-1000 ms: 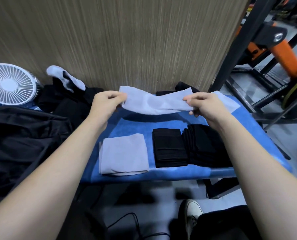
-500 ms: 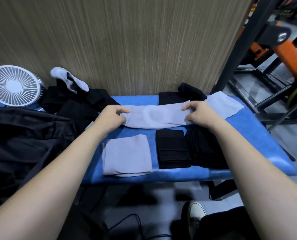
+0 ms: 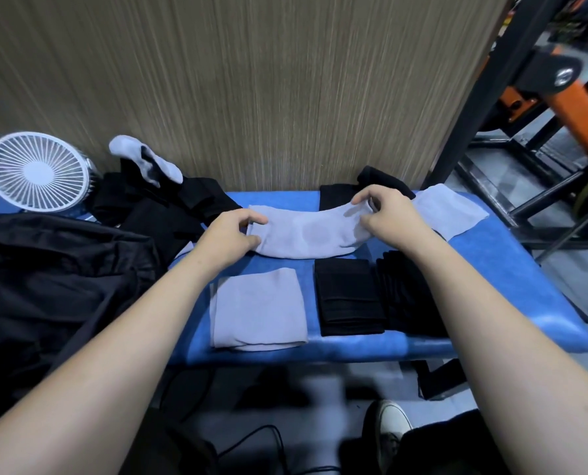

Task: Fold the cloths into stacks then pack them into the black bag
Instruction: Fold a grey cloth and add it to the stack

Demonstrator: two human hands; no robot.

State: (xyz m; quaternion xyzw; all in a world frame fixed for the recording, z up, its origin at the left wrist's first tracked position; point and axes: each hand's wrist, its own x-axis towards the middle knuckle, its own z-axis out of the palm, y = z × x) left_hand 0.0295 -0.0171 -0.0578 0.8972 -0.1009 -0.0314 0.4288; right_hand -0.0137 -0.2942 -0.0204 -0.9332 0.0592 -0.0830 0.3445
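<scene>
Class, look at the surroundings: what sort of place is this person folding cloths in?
Probably a workshop or gym-like workroom, not a home: a blue padded bench serves as the table, a black and orange metal frame stands to the right, and a white fan sits on the left.

The right forearm [image 3: 457,303] covers most of the right-hand black stack [image 3: 398,296]. The black bag [image 3: 45,286] runs off the left edge. The floor [image 3: 320,395] under the table's near edge is a blur.
</scene>
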